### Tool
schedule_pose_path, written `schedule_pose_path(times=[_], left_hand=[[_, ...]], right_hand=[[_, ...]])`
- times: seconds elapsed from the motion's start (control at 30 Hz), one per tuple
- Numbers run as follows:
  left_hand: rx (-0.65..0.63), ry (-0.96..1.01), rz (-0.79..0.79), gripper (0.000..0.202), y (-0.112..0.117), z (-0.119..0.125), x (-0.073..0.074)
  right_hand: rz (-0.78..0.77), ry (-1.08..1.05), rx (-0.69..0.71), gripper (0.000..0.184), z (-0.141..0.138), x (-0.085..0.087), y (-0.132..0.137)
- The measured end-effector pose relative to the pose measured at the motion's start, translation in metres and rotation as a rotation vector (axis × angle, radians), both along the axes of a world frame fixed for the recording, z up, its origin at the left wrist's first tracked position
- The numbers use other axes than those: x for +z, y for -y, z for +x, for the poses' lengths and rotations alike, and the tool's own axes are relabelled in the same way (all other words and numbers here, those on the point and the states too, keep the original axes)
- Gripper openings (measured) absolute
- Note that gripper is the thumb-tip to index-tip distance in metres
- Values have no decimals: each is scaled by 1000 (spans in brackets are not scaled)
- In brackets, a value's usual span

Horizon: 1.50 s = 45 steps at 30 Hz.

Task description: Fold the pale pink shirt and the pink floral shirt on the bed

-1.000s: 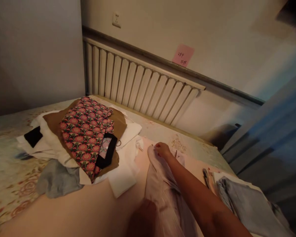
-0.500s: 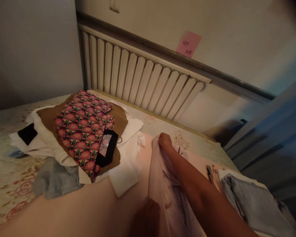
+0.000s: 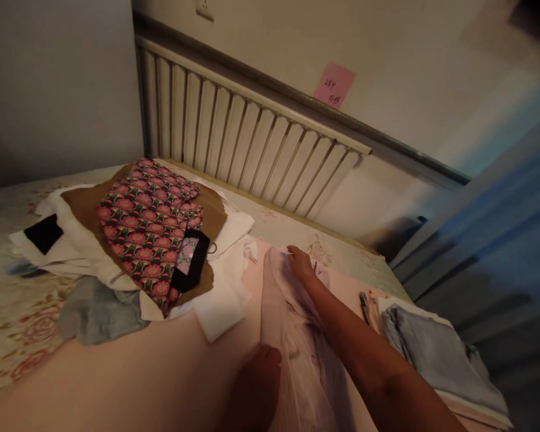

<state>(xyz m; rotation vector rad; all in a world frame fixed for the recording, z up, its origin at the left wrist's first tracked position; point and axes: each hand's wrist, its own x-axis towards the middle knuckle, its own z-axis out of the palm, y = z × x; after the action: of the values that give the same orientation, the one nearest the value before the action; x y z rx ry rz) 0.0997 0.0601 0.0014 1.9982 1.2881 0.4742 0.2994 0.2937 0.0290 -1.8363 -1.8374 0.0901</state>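
A pale pink ribbed garment [image 3: 288, 336] lies stretched lengthwise on the bed, running away from me. My right hand [image 3: 299, 262] reaches across it and rests on its far end, fingers curled down onto the cloth. My left hand [image 3: 254, 390] sits low in the frame at the near part of the same garment, in shadow, its fingers folded against the fabric's left edge.
A heap of clothes lies to the left: a red floral patterned piece [image 3: 148, 231] over brown, white and grey ones. Folded grey clothes [image 3: 432, 354] are stacked on the right. A slatted headboard [image 3: 252, 138] and a wall with a pink note [image 3: 334, 84] stand behind. The floral bedsheet [image 3: 13, 312] shows at left.
My right hand shifted slightly along the garment's far end, and the cloth lies flatter. The view moved a little to the right and down.
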Motion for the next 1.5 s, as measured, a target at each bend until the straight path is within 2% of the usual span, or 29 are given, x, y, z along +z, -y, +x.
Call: schedule_pose_path(times=[0.13, 0.33, 0.4, 0.5, 0.7, 0.93, 1.1, 1.3, 1.5], left_hand=[[34, 41, 67, 26, 1, -1, 0], [92, 118, 187, 26, -3, -3, -11], [85, 107, 208, 26, -4, -2, -15], [49, 69, 210, 26, -5, 0, -19], [28, 49, 186, 23, -6, -1, -23], [110, 116, 180, 21, -9, -3, -26], [163, 100, 298, 27, -12, -4, -25], [100, -8, 512, 44, -10, 0, -37], [31, -118, 488, 42, -4, 2, -47]], right_hand=[[28, 36, 97, 42, -3, -3, 53], [58, 112, 282, 42, -23, -28, 145], [72, 154, 325, 44, -26, -37, 166], [58, 234, 348, 48, -25, -49, 185], [68, 299, 307, 46, -15, -67, 189], [99, 283, 298, 43, -16, -65, 188], [102, 259, 288, 42, -17, -63, 189], [76, 224, 280, 42, -18, -59, 190], [75, 231, 286, 41, -17, -60, 190]])
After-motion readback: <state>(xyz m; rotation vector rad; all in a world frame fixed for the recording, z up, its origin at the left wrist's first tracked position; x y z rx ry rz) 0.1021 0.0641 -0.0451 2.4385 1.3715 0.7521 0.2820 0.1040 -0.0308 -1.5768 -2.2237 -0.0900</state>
